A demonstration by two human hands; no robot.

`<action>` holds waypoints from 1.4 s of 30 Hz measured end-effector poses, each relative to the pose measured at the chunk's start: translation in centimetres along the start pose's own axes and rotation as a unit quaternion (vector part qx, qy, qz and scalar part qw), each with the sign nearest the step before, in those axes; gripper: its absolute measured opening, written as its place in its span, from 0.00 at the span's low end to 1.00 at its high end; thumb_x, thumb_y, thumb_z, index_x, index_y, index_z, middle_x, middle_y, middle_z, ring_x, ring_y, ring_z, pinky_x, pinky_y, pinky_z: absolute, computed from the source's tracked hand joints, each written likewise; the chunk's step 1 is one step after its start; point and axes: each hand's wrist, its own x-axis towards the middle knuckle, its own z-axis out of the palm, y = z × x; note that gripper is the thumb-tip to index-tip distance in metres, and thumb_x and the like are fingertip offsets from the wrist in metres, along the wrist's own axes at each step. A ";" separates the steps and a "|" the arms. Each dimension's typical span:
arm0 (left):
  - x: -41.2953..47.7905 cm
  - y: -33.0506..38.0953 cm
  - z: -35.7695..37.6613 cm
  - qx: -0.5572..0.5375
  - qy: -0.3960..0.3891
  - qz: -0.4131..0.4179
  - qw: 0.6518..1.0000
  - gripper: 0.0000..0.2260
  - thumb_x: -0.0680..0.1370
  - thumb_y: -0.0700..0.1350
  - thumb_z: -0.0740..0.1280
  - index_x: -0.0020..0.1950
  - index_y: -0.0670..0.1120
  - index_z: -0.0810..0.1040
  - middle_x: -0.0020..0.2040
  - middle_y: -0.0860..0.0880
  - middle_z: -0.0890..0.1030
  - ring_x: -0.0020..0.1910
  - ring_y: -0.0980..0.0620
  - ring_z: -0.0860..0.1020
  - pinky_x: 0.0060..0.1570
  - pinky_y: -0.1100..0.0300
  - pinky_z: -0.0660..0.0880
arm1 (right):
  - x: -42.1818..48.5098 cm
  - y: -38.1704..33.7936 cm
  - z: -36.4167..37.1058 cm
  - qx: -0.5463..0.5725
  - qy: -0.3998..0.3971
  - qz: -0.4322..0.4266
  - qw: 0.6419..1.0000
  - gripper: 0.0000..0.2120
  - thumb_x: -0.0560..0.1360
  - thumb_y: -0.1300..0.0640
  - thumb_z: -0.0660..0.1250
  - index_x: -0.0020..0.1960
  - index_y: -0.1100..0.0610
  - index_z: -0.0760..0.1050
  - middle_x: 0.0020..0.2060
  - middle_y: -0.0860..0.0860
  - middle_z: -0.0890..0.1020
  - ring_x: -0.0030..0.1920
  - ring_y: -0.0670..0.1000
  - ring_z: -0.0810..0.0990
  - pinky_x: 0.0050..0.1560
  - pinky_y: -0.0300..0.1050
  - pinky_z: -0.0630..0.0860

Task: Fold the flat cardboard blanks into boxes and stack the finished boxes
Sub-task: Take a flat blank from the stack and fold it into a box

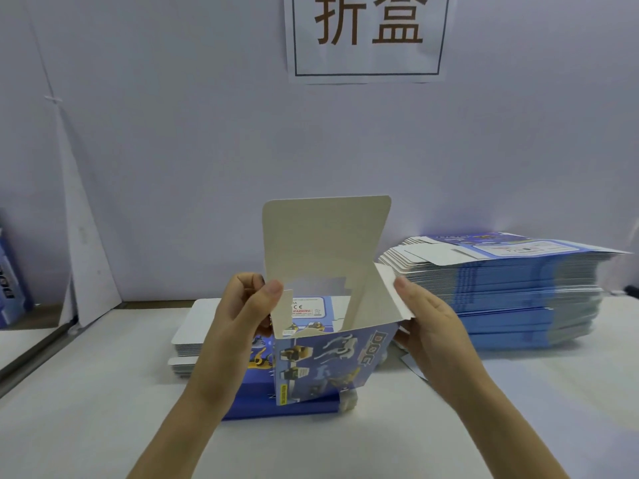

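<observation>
At the far left edge something blue (pixel 10 281) stands by the wall; it may be a finished box, but it is too blurry to tell. Next is a low pile of white cards (pixel 193 326) on the tabletop (pixel 449 426). The left hand (pixel 242 312) pinches the small left flap (pixel 281 316) of the box (pixel 332 357) between thumb and fingers. The box is in the middle, held upright and open on top, with its big lid flap (pixel 325 243) standing straight up. The right hand (pixel 432 326) holds the small right flap (pixel 389 288), with the thumb on top and the fingers under it.

To do this step well, I think both small flaps should bend inward first, flat and even. Then the lid goes down and its tip gets tucked in. At the right sits a tall pile of flat blanks (pixel 518 292).
</observation>
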 end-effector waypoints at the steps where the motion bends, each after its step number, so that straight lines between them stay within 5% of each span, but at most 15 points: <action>1: 0.0 -0.1 0.1 0.001 0.005 0.003 1.000 0.34 0.60 0.65 0.65 0.50 0.38 0.67 0.40 0.40 0.74 0.41 0.47 0.75 0.43 0.53 0.73 | 0.0 0.3 0.1 0.008 -0.008 -0.003 1.000 0.15 0.68 0.44 0.68 0.43 0.53 0.85 0.37 0.51 0.85 0.36 0.47 0.82 0.36 0.38 0.78; 3: -0.2 -0.2 0.3 0.006 0.011 0.011 1.000 0.32 0.60 0.66 0.64 0.48 0.39 0.67 0.42 0.35 0.72 0.42 0.46 0.74 0.43 0.52 0.73 | 0.1 1.2 0.3 0.015 -0.022 0.000 1.000 0.16 0.69 0.43 0.67 0.47 0.53 0.85 0.39 0.50 0.85 0.37 0.46 0.82 0.38 0.39 0.78; 5: -0.3 -0.3 0.4 0.005 0.018 0.016 1.000 0.31 0.61 0.66 0.64 0.46 0.40 0.65 0.43 0.34 0.70 0.42 0.45 0.73 0.44 0.51 0.72 | 0.3 1.9 0.7 0.011 -0.026 0.008 1.000 0.22 0.69 0.41 0.67 0.56 0.54 0.82 0.52 0.54 0.85 0.50 0.52 0.83 0.51 0.49 0.79; 10: 0.0 -0.5 0.1 0.004 0.013 0.007 1.000 0.29 0.61 0.64 0.64 0.47 0.41 0.66 0.39 0.40 0.72 0.40 0.50 0.76 0.42 0.55 0.73 | 0.5 2.0 0.9 0.009 -0.037 0.035 0.999 0.27 0.69 0.38 0.65 0.64 0.50 0.78 0.60 0.53 0.82 0.64 0.56 0.78 0.67 0.60 0.71; 15: 0.0 -0.5 -0.1 -0.005 0.014 0.016 1.000 0.30 0.64 0.63 0.64 0.50 0.39 0.68 0.42 0.36 0.73 0.39 0.52 0.77 0.43 0.54 0.72 | 0.4 1.4 0.2 0.031 -0.036 0.020 0.999 0.24 0.72 0.42 0.68 0.63 0.54 0.78 0.61 0.61 0.81 0.58 0.57 0.80 0.59 0.55 0.73; 18: 0.0 -0.6 0.3 -0.009 0.010 0.025 1.000 0.31 0.65 0.63 0.64 0.50 0.38 0.67 0.42 0.36 0.72 0.37 0.55 0.76 0.42 0.56 0.72 | 0.1 2.8 1.1 0.042 -0.056 0.029 0.997 0.16 0.74 0.41 0.63 0.54 0.46 0.84 0.54 0.53 0.85 0.52 0.52 0.85 0.51 0.49 0.78; 20: -0.3 -0.7 0.3 -0.011 0.007 0.024 1.000 0.30 0.65 0.63 0.64 0.50 0.38 0.67 0.42 0.36 0.72 0.36 0.55 0.76 0.42 0.56 0.72 | 0.2 3.4 1.4 0.057 -0.044 0.026 0.997 0.20 0.74 0.43 0.58 0.58 0.47 0.82 0.54 0.52 0.85 0.53 0.51 0.85 0.48 0.45 0.80; 23: 0.3 -0.7 -0.5 -0.006 0.008 0.000 1.000 0.24 0.69 0.59 0.66 0.51 0.39 0.69 0.44 0.35 0.74 0.41 0.51 0.78 0.46 0.52 0.73 | -0.2 1.8 1.4 -0.023 -0.036 -0.054 0.998 0.23 0.72 0.43 0.64 0.66 0.48 0.76 0.60 0.49 0.82 0.60 0.50 0.81 0.56 0.47 0.77; 26: 2.5 -0.4 -0.5 -0.020 0.039 -0.054 0.998 0.23 0.74 0.60 0.64 0.43 0.37 0.71 0.38 0.36 0.73 0.52 0.36 0.76 0.43 0.64 0.74 | -0.6 -0.5 0.6 -0.143 0.059 -0.250 0.956 0.11 0.71 0.55 0.75 0.53 0.48 0.82 0.52 0.46 0.85 0.56 0.47 0.82 0.53 0.37 0.78; 28: 2.5 -0.3 -0.8 0.005 0.023 -0.059 0.998 0.35 0.67 0.73 0.63 0.41 0.38 0.71 0.37 0.36 0.73 0.50 0.33 0.76 0.38 0.71 0.73 | -1.1 -0.7 0.5 -0.192 0.073 -0.330 0.921 0.06 0.72 0.59 0.72 0.46 0.49 0.83 0.45 0.47 0.86 0.49 0.47 0.84 0.50 0.35 0.78; 30: 1.7 -0.4 -0.5 -0.015 0.012 -0.065 0.998 0.29 0.65 0.68 0.62 0.51 0.45 0.75 0.49 0.36 0.80 0.52 0.38 0.79 0.48 0.59 0.77 | -1.5 0.1 1.3 -0.222 0.083 -0.366 0.900 0.07 0.73 0.55 0.68 0.46 0.46 0.83 0.44 0.45 0.86 0.46 0.44 0.84 0.47 0.32 0.76; 32: 0.6 -0.7 -1.0 -0.051 -0.020 -0.064 0.996 0.22 0.68 0.61 0.62 0.55 0.50 0.76 0.52 0.43 0.83 0.53 0.44 0.81 0.51 0.52 0.78 | -1.7 1.7 2.0 -0.303 0.100 -0.410 0.855 0.12 0.75 0.53 0.64 0.57 0.48 0.79 0.54 0.44 0.83 0.55 0.43 0.80 0.55 0.33 0.75; 34: 0.8 -0.9 -1.3 -0.069 -0.039 -0.067 0.995 0.17 0.70 0.56 0.67 0.56 0.51 0.77 0.51 0.47 0.85 0.51 0.46 0.83 0.48 0.54 0.80 | -1.5 3.8 2.3 -0.359 0.100 -0.429 0.823 0.20 0.78 0.47 0.63 0.66 0.55 0.72 0.65 0.46 0.77 0.68 0.43 0.72 0.65 0.38 0.71; 36: 1.1 -1.0 -1.8 -0.101 -0.072 -0.077 0.989 0.17 0.70 0.55 0.64 0.56 0.49 0.78 0.51 0.47 0.85 0.49 0.47 0.83 0.43 0.57 0.82 | -1.5 4.9 2.4 -0.346 0.107 -0.405 0.839 0.26 0.79 0.39 0.59 0.70 0.55 0.67 0.70 0.43 0.70 0.72 0.41 0.65 0.67 0.44 0.72; 42: 1.6 -3.0 -2.6 -0.204 -0.067 -0.107 0.971 0.19 0.73 0.46 0.62 0.60 0.39 0.77 0.56 0.40 0.81 0.52 0.43 0.78 0.55 0.51 0.77 | -1.3 5.2 2.5 -0.331 0.137 -0.407 0.840 0.23 0.79 0.37 0.58 0.70 0.47 0.67 0.68 0.44 0.73 0.70 0.41 0.68 0.66 0.37 0.71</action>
